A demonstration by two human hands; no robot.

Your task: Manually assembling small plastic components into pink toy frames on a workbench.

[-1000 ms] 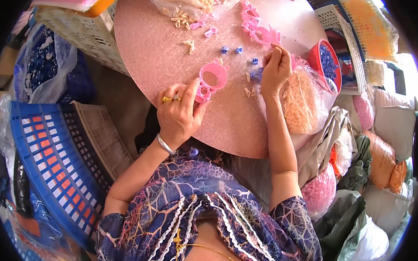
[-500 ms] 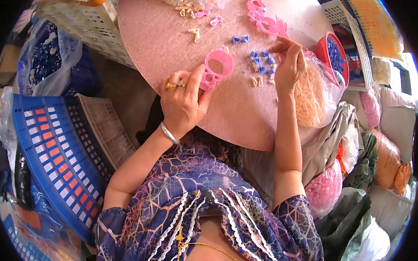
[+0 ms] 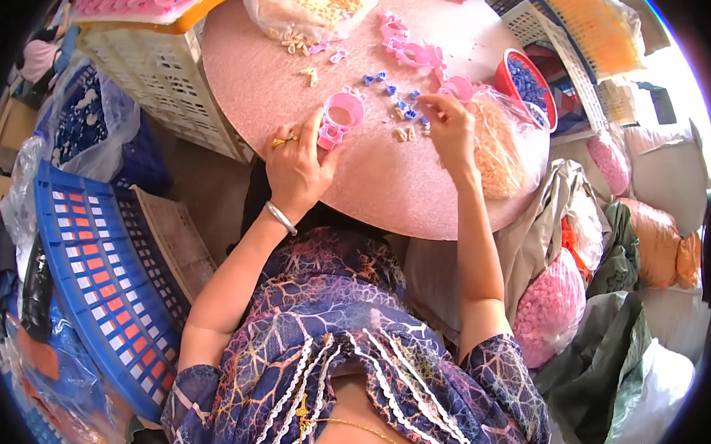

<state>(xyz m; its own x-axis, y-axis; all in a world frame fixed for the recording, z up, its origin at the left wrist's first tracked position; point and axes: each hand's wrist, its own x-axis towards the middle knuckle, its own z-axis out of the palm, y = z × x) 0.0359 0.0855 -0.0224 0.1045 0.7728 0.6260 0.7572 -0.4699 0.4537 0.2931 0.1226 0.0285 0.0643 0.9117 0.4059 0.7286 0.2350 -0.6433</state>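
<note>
My left hand (image 3: 298,162) grips a pink plastic piece (image 3: 344,109) with a large round ring and small cut-out shapes, holding it low over the round table (image 3: 388,193). My right hand (image 3: 453,133) is over the table's right part, thumb and forefinger pinched together; whatever may be between them is too small to make out. Just under and left of those fingertips lie several small blue pieces (image 3: 391,89) and a few cream-coloured ones (image 3: 404,134). Beyond the right hand sits another pink ring (image 3: 458,88), next to a row of joined-looking pink pieces (image 3: 414,53).
A clear bag of cream pieces (image 3: 497,153) lies right of my right hand. Behind it stands a red bowl of blue pieces (image 3: 528,87). Another open bag of cream pieces (image 3: 313,6) is at the far side. Left are a blue basket (image 3: 100,266) and a white crate (image 3: 151,78).
My right hand has moved left, from beside the pink pieces to above the small blue ones. The left hand keeps its hold on the pink piece. The whole view has shifted slightly.
</note>
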